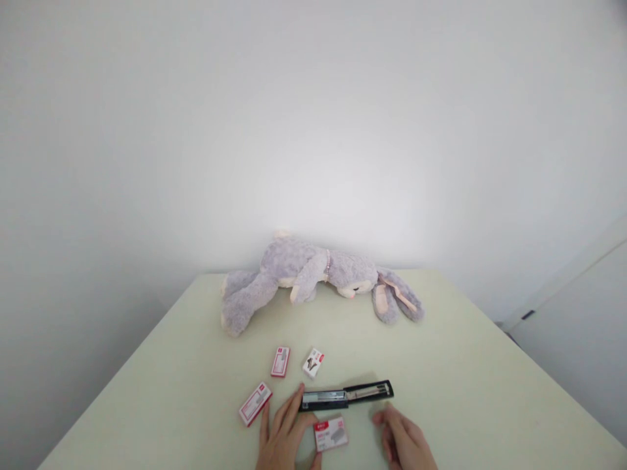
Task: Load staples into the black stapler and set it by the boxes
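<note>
Lying opened flat, the stapler (347, 395) runs left–right just beyond both hands. The left hand (287, 434), fingers spread, touches its left end and the staple box (330, 433); the right hand (404, 440), apparently loosely open, rests apart below its right end.

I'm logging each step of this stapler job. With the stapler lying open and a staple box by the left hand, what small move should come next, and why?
Probably the left hand should lift the staple box at its thumb toward the open stapler. The stapler lies flat with its tray exposed, the box lies just in front of it, and the right hand rests on the table, holding nothing.
</note>
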`<action>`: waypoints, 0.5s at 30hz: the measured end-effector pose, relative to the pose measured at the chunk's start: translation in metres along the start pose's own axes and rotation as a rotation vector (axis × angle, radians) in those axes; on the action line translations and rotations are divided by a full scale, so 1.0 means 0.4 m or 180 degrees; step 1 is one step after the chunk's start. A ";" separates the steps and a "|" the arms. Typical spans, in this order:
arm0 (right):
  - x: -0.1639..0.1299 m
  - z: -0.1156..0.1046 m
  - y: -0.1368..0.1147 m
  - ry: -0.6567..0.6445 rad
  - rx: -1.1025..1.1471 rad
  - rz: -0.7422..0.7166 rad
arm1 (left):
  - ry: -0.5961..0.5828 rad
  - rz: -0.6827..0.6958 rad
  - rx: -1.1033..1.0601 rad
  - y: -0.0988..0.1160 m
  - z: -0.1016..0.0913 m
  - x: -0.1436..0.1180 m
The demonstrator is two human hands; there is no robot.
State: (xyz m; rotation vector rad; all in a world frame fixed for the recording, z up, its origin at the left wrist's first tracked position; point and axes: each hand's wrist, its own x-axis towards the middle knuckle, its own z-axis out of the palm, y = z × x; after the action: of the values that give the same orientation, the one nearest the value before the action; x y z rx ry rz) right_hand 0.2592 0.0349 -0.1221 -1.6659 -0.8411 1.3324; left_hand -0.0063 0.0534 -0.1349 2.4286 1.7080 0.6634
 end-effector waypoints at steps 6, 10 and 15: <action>0.011 0.117 0.025 -0.0971 -0.0498 -0.0341 | -0.0442 0.0245 -0.0188 -0.030 -0.034 0.016; 0.029 0.126 0.035 -0.0772 -0.0605 -0.0493 | -0.0604 0.0444 -0.0253 -0.056 -0.053 0.021; 0.012 0.080 0.021 -0.0420 -0.1156 -0.0663 | -0.0549 0.0718 -0.0285 -0.082 -0.066 0.022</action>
State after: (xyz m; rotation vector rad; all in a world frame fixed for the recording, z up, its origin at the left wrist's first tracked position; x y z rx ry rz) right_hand 0.2291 0.0415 -0.1350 -1.7153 -1.3618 1.2050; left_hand -0.0431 0.0691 -0.1192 2.5533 1.3267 0.5223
